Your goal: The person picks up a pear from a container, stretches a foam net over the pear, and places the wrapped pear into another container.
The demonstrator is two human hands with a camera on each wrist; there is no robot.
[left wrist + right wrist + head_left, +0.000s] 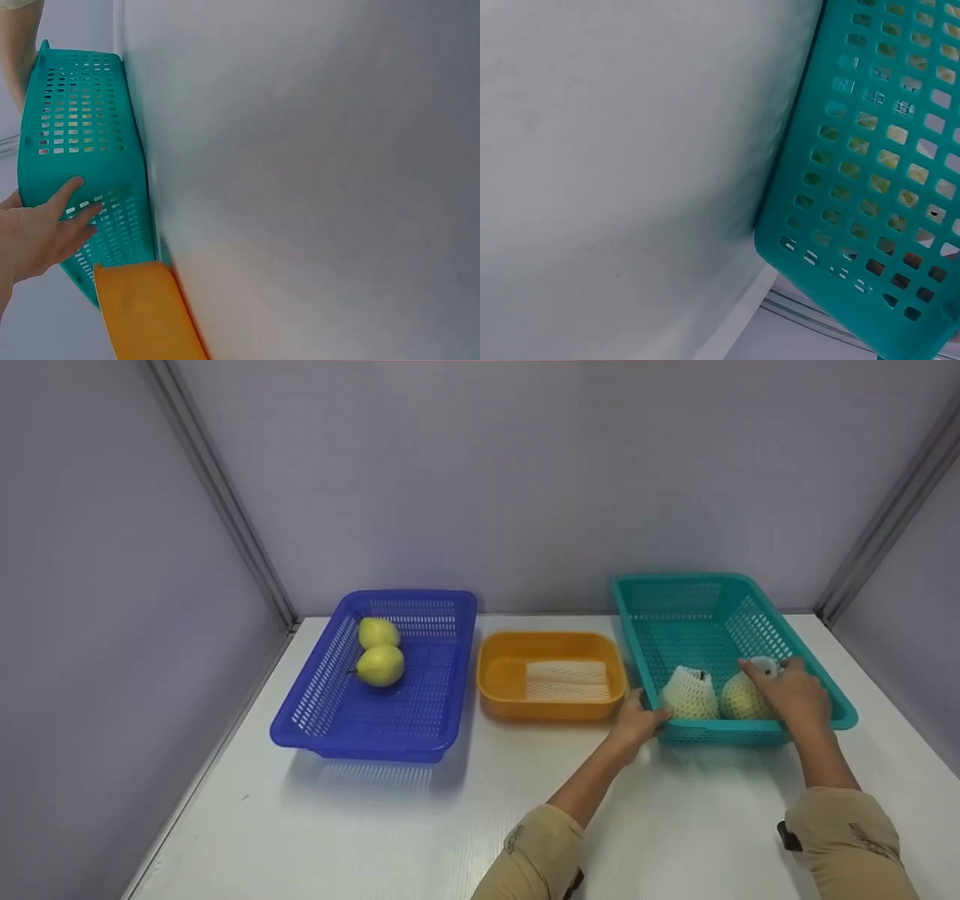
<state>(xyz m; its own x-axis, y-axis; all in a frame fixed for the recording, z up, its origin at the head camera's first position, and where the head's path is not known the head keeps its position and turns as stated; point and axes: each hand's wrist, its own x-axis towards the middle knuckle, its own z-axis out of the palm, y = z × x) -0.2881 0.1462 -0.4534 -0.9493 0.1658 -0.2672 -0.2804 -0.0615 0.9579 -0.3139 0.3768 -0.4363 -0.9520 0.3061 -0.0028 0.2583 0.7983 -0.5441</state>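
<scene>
My right hand (799,697) reaches into the near right part of the teal basket (675,634) and holds a pear in a white foam net (742,697), thumb on its left. Another netted pear (690,696), its stem showing, sits just left of it. At the basket's near left corner, my left hand (636,727) grips the rim. In the left wrist view, the left hand's fingers (71,221) lie along the outer wall of the basket. The right wrist view shows the basket's perforated wall (855,172), with the pears partly visible through the holes; the right hand is mostly hidden there.
An orange container (499,671) with flat white foam nets (566,681) stands left of the teal basket. Farther left, a blue basket (409,720) holds two bare pears (380,665). All stand on a white table (360,840) enclosed by grey panels (525,472).
</scene>
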